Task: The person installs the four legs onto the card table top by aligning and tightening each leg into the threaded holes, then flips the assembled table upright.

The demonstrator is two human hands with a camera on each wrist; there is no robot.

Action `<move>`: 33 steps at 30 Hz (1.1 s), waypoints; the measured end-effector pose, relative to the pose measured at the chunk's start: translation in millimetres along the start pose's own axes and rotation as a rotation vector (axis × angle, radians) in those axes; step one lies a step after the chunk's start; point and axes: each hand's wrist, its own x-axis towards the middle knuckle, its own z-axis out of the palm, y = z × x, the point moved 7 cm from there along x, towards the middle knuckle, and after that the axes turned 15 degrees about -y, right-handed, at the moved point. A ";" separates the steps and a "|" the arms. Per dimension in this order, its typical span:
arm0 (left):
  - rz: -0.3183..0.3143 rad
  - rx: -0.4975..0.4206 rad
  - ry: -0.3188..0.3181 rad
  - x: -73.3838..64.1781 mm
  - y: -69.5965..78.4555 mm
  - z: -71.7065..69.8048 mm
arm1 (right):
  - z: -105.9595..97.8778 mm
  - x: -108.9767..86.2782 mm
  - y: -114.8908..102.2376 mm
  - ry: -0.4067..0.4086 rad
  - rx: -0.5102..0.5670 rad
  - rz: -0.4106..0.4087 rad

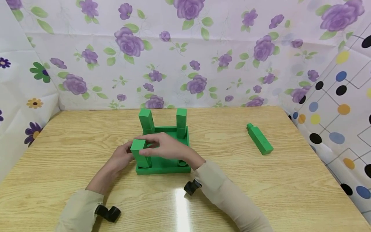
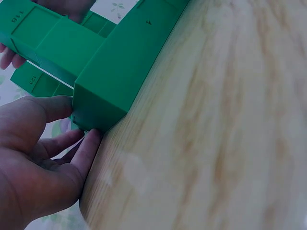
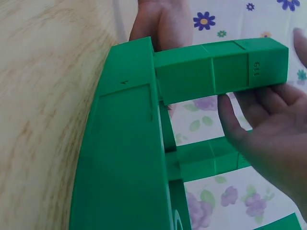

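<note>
A square green toy tabletop (image 1: pixel 163 171) lies upside down, rim upward, on the wooden table. A square green table leg (image 1: pixel 139 145) stands upright in its front left corner, marked 119 in the right wrist view. Around this leg, near its upper part, my right hand (image 1: pixel 171 148) curls thumb and fingers. My left hand (image 2: pixel 41 153) holds the tabletop's left edge at the corner, thumb and fingertips against it. Two more legs stand upright at the back left (image 1: pixel 147 120) and back right (image 1: pixel 181 120). A round socket (image 1: pixel 182 163) shows in the front right corner.
A loose green leg (image 1: pixel 261 140) with a threaded peg lies on its side at the right of the wooden table (image 1: pixel 220 135). A flowered cloth (image 1: pixel 168 71) hangs behind, and a dotted cloth (image 1: pixel 327 129) along the right side.
</note>
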 end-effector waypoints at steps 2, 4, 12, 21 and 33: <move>0.002 0.000 0.000 0.4 -0.9 -0.2 | 0.4 1.4 0.7 -0.021 0.025 -0.024; 0.001 0.001 0.001 0.8 -1.7 -0.4 | 0.4 2.3 0.6 -0.028 0.044 -0.047; -0.005 -0.011 0.001 0.9 -2.5 -1.2 | 0.5 4.5 -1.3 -0.022 0.048 -0.060; -0.009 -0.012 0.006 0.1 -3.8 -2.7 | 0.4 5.1 -1.9 0.044 0.022 -0.062; -0.014 -0.009 -0.026 -0.7 -2.7 -2.2 | -2.9 -1.4 -10.0 0.286 -0.068 -0.040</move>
